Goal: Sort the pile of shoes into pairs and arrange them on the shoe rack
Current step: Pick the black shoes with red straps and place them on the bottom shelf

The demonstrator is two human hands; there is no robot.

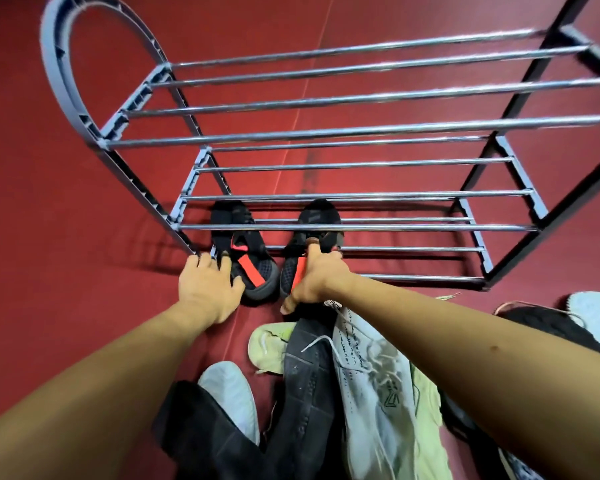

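Shoes are sitting on the shoe rack [326, 226]: left hand [207, 292] spread on the left black shoe [246, 251], right hand [317, 278] clamping the right black shoe [312, 233].

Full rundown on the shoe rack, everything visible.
The shoe rack has three tiers of shiny chrome-look rails set between grey plastic-look side frames, the left one arched on top. It stands upright on the red floor. Top and middle tiers hold nothing. Two black shoes with red straps sit toes-in on the bottom rails. The left hand touches the frame's front corner.
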